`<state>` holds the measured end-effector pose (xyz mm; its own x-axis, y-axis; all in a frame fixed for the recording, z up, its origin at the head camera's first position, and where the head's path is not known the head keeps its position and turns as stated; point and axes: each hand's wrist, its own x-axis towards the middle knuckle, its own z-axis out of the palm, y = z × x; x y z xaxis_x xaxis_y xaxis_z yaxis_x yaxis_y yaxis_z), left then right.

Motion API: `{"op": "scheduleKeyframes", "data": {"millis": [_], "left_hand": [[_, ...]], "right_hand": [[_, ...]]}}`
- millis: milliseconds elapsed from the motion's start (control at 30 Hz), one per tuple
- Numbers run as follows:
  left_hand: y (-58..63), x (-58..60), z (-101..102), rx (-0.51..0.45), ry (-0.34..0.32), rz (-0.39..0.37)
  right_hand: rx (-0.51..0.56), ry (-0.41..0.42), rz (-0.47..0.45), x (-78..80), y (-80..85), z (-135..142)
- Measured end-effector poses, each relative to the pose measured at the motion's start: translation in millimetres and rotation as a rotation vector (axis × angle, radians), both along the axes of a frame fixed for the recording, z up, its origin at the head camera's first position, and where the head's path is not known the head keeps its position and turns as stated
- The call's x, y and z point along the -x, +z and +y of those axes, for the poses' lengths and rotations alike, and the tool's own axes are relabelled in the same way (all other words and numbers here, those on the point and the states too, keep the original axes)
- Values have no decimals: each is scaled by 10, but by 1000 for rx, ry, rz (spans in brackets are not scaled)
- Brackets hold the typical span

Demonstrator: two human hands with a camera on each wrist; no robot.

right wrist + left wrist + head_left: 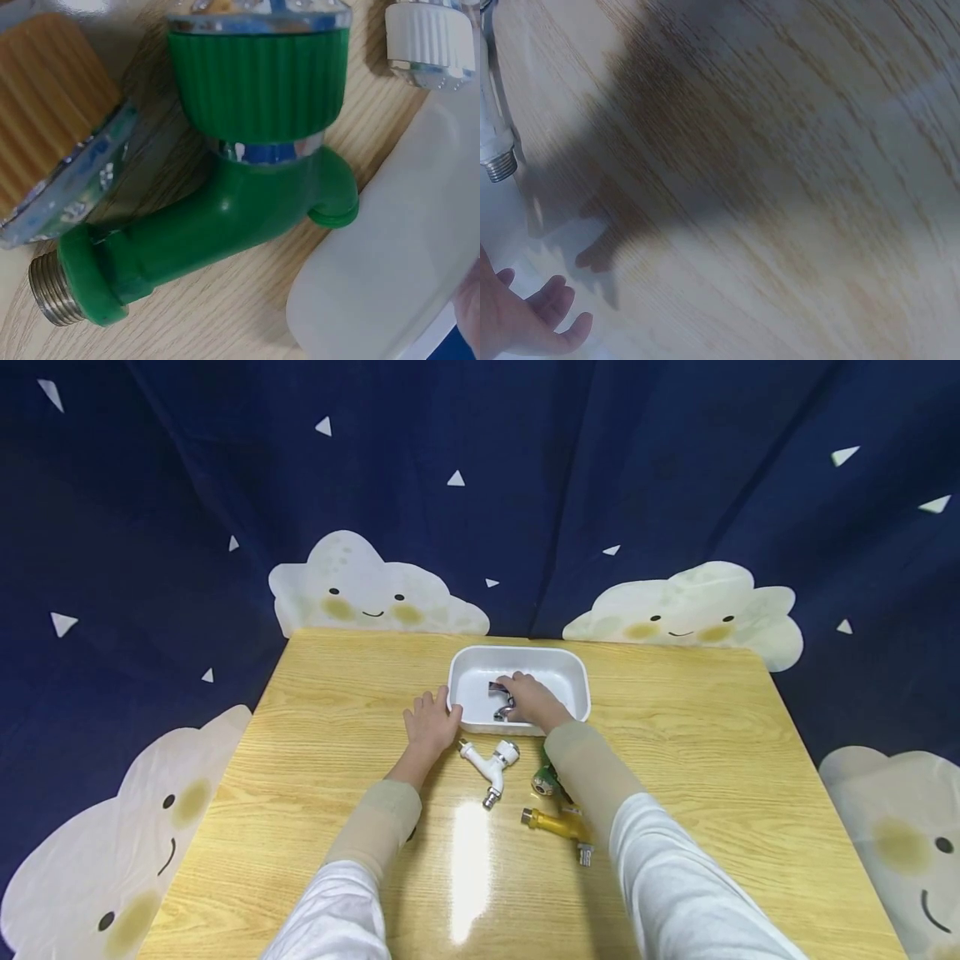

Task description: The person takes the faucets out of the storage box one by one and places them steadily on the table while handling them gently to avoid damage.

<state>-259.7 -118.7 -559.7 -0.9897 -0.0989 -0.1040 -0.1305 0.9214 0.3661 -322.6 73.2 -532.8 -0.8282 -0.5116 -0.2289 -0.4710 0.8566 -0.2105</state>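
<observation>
Inside the white tray (465, 681), my right hand (534, 700) grips a chrome tap (504, 713), its fingers hiding part of the body. My left hand (431, 722) rests at the tray's left end, fingers spread and thumb right at the rim; its loosely bent fingers show in the left wrist view. On the table in front of the tray lies a white tap (489, 768). A green tap (225, 210) lies under my right forearm, mostly hidden in the head view. Nearer to me is a yellow tap (555, 823), partly covered by the right sleeve.
All of this is on a wooden table (690, 752), with the tray near its back edge. A dark blue curtain (420, 410) printed with clouds and triangles hangs behind and at both sides.
</observation>
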Motion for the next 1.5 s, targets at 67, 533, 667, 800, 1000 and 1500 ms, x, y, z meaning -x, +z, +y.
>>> {"op": "scheduleKeyframes", "data": {"millis": [67, 533, 667, 800, 1000, 1500], "left_hand": [[0, 4, 2, -2, 1, 1], [-29, 15, -2, 1, 4, -3], [-28, 18, -1, 4, 5, 2], [-20, 18, 4, 8, 8, 8], [-19, 11, 7, 13, 4, 2], [-2, -11, 8, 8, -6, 5]], "right_hand": [[16, -3, 5, 3, 9, 8], [162, -40, 38, -25, 190, -39], [199, -23, 66, -41, 227, -31], [221, 5, 112, -62, 252, -13], [254, 42, 163, -136, 307, 10], [293, 134, 249, -486, 374, 12]]}}
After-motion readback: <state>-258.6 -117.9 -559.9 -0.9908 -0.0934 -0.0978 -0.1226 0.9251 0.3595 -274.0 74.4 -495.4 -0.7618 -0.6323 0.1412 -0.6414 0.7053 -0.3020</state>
